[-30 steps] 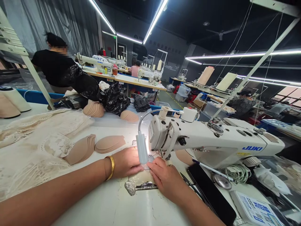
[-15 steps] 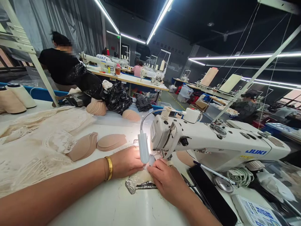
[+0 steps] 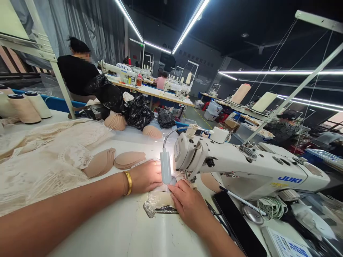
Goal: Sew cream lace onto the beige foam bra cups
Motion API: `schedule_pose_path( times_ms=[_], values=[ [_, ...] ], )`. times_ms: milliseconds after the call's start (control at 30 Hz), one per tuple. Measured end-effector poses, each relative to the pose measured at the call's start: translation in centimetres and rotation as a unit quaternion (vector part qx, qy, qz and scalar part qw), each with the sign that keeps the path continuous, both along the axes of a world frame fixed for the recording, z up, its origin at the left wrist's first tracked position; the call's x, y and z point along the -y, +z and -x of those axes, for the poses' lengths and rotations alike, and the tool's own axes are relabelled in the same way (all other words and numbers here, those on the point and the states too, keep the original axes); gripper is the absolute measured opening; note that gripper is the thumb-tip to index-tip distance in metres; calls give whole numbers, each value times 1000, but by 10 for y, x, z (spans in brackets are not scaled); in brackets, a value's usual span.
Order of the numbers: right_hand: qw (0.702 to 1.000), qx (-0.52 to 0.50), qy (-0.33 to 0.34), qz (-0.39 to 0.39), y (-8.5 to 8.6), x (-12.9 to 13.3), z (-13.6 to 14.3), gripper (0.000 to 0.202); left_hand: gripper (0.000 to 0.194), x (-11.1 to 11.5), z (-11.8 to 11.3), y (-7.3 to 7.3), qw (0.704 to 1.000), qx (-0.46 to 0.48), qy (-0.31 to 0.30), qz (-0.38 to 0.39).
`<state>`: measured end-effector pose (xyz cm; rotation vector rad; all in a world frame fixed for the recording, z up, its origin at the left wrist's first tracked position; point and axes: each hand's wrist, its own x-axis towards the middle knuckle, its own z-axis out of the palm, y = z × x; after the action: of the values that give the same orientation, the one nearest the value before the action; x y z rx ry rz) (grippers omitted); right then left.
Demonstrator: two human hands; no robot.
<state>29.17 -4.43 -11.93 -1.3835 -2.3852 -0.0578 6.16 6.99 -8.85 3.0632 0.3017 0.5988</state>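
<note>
My left hand point(image 3: 147, 176), with a gold bangle point(image 3: 129, 182) at the wrist, lies flat beside the needle area of a white sewing machine point(image 3: 230, 164). Its fingers are stretched out, the tips partly behind the machine's lamp point(image 3: 165, 167). A bit of lace point(image 3: 138, 163) shows behind it. Close to the presser foot, my right hand point(image 3: 189, 200) has its thumb and index finger drawn together; what they hold, if anything, cannot be made out. Stacked beige bra cups point(image 3: 128, 160) and another stack of cups point(image 3: 100, 163) sit left of the machine.
Cream lace fabric point(image 3: 50, 160) spreads over the left of the table, with thread cones point(image 3: 24, 109) behind. Right of my right hand are scissors point(image 3: 221, 217), a black phone point(image 3: 238, 225), a pen point(image 3: 242, 200) and a coiled cable point(image 3: 272, 207). Co-workers sit farther off.
The view has turned slightly, so the background and fabric appear farther right. Both hands stay by the needle; the grey disc between them is now more hidden.
</note>
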Motion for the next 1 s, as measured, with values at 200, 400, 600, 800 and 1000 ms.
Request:
schedule_pose_path(
  times_ms=[200, 400, 600, 800, 1000],
  values=[
    [999, -42, 33, -4, 0, -1, -1, 29, 18, -1, -6, -8, 999, 6, 53, 9],
    [924, -326, -13, 201, 11, 12, 22, 15, 27, 31, 21, 1, 993, 63, 83, 62],
    [712, -625, -43, 316, 11, 39, 75, 50, 34, 150, 42, -4, 774, 158, 117, 602],
    [742, -635, -89, 195, -15, 96, 110, 53, 55, 175, 31, 5, 411, 478, 190, 753],
    [755, -614, -117, 196, 10, 108, 104, 54, 52, 189, 41, 16, 412, 392, 79, 819]
  ],
)
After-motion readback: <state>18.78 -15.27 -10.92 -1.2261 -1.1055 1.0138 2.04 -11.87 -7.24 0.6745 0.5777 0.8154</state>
